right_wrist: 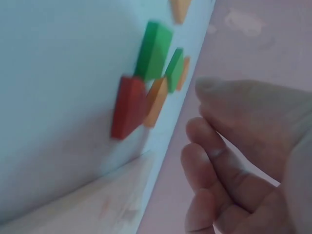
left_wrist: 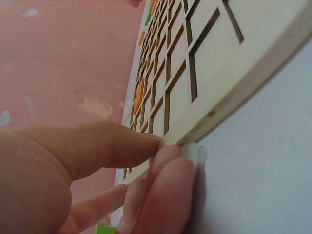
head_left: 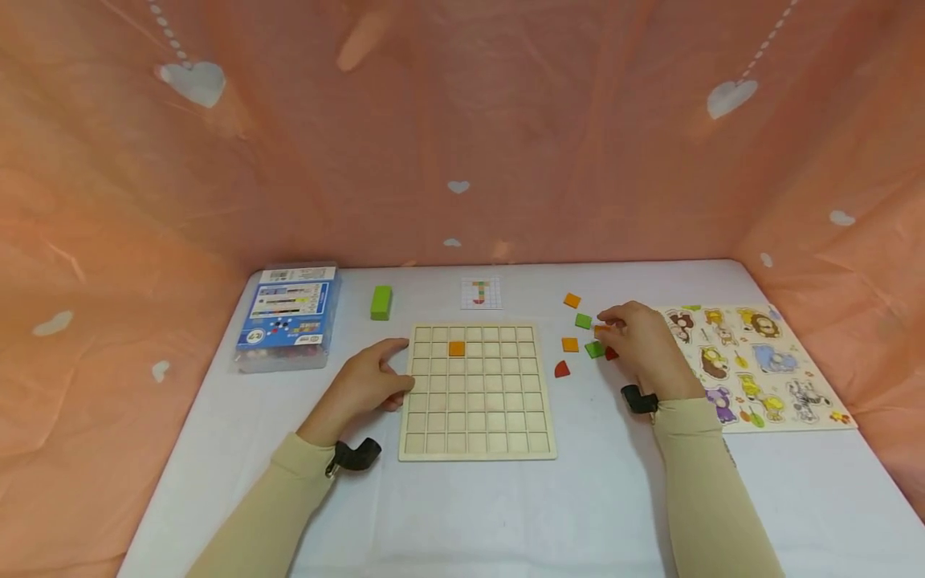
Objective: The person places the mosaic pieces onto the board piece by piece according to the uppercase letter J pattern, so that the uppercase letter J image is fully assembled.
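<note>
A pale wooden grid board (head_left: 477, 421) lies flat in front of me, with an orange square tile (head_left: 457, 348) in one of its upper cells. My left hand (head_left: 364, 381) holds the board's left edge. In the left wrist view its thumb tip is on the rim, and curled fingers meet the side. Over loose tiles right of the board hovers my right hand (head_left: 646, 349), fingers loosely bent, nothing between thumb and fingers. Below it, the right wrist view shows a red tile (right_wrist: 127, 107), an orange tile (right_wrist: 156, 102) and a green tile (right_wrist: 153, 51).
A small card (head_left: 481, 294) with a J pattern lies behind the board. Back left are a green block (head_left: 381, 303) and a blue-labelled box (head_left: 287, 317). An animal puzzle board (head_left: 766, 365) lies at right, partly under my right hand. A red quarter-round tile (head_left: 562, 369) lies beside the grid.
</note>
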Demonstrator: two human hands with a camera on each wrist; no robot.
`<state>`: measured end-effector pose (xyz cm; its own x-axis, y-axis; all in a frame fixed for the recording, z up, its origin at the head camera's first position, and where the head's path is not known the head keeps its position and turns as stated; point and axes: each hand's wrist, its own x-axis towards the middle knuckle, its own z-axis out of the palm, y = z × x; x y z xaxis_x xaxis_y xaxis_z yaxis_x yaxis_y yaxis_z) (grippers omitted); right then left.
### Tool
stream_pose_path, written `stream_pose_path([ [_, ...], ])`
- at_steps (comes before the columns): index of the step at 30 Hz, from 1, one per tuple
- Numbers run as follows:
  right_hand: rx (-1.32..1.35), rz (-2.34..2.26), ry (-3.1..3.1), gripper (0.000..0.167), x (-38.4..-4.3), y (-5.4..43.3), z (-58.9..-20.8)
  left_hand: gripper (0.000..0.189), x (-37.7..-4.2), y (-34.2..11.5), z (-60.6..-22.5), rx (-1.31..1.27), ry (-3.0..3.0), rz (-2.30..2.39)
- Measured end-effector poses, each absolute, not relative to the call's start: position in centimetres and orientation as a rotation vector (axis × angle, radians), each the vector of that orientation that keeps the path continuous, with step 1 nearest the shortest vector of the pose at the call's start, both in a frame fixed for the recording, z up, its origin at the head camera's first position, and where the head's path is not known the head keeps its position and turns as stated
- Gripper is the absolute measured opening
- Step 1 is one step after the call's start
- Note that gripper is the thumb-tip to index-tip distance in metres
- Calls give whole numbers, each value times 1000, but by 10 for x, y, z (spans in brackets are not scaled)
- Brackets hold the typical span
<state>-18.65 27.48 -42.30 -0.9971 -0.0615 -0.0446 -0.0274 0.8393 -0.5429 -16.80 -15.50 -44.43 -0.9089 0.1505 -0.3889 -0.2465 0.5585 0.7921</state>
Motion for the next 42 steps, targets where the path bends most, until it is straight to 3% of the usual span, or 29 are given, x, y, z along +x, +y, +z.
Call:
stream_pose_path([
  [42, -71, -827, 2935, 28, -191, 269, -431, 76, -169, -156, -449, -70, 2369, 1318],
])
